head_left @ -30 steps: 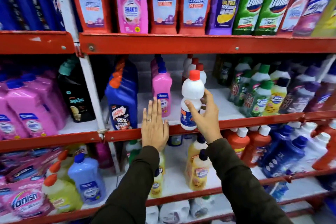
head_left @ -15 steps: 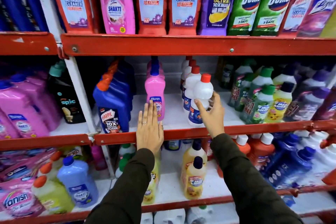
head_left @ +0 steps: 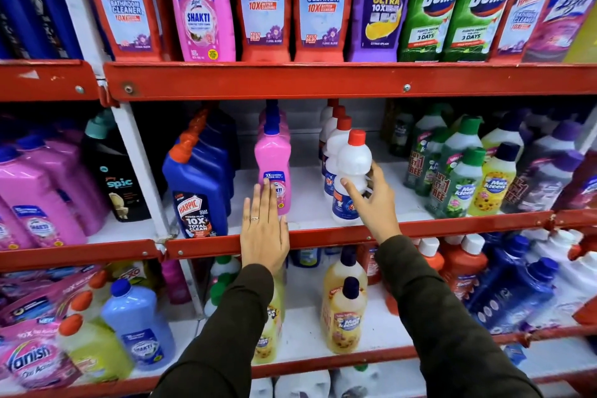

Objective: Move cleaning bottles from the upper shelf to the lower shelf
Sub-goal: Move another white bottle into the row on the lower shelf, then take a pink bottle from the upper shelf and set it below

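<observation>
A white bottle with a red cap [head_left: 353, 158] stands on the white middle shelf, at the front of a row of like bottles [head_left: 336, 132]. My right hand [head_left: 378, 207] is around its lower half, thumb on the front label and fingers behind. My left hand [head_left: 263, 229] lies flat with fingers straight over the red shelf rim [head_left: 452, 224], just in front of a pink bottle [head_left: 273, 158], holding nothing. The upper shelf [head_left: 290, 81] carries tall Harpic bottles [head_left: 263, 3] and other cleaner bottles.
Blue Harpic bottles [head_left: 197, 191] stand left of the pink one, and green and yellow bottles [head_left: 458, 171] crowd the right. Bare shelf shows between the pink and white rows. Yellow bottles [head_left: 344, 310] stand on the shelf below. A white upright post [head_left: 142, 171] divides the bays.
The white bottle went from being held above the shelf rim to standing on the middle shelf in front of its row. My left hand has stayed on the rim.
</observation>
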